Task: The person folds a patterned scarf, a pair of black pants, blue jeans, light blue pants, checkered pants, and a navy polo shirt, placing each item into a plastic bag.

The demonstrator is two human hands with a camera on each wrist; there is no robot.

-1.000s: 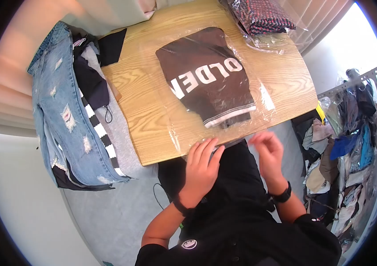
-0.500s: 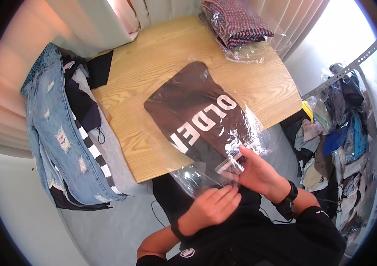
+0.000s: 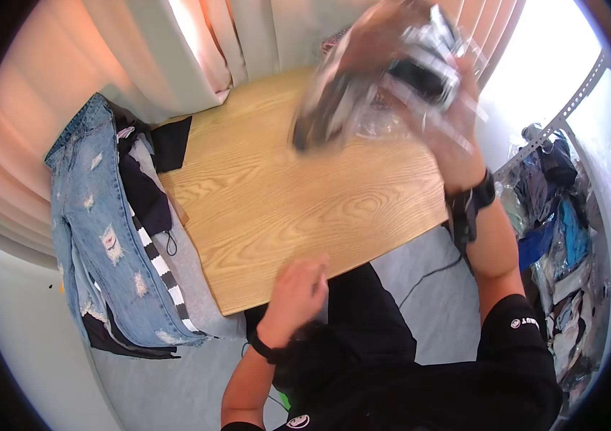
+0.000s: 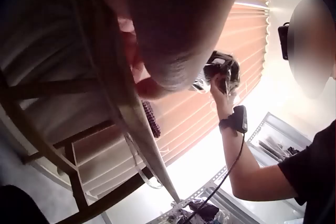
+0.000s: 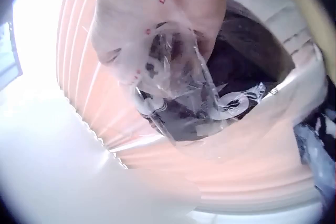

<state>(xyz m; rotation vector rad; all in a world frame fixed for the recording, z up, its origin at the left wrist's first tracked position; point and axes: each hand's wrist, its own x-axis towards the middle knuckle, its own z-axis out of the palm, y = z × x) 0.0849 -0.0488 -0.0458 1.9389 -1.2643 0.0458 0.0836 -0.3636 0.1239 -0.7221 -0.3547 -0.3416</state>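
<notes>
My right hand point(image 3: 456, 140) grips a folded brown garment point(image 3: 374, 47) in a clear plastic bag, raised over the far right part of the table. Motion blurs both the hand and the garment in the head view. Up close in the right wrist view, the crinkled clear bag point(image 5: 178, 98) lies over dark cloth point(image 5: 247, 58), and the fingers are partly hidden behind the plastic. Near the table's front edge is my left hand point(image 3: 295, 294), slightly blurred, fingers loosely bent and holding nothing.
The wooden table point(image 3: 284, 194) has ripped blue jeans point(image 3: 108, 237) and other clothes draped at its left. A black cloth point(image 3: 171, 144) lies at the back left. Behind the raised bag, a patterned knit bundle point(image 3: 332, 44) is mostly hidden. Bagged clothes point(image 3: 560, 215) crowd a rack at right.
The bagged brown garment has left the front of the table, lifted up and away to the far right by my right hand. My left hand has let go of the bag and moved left.
</notes>
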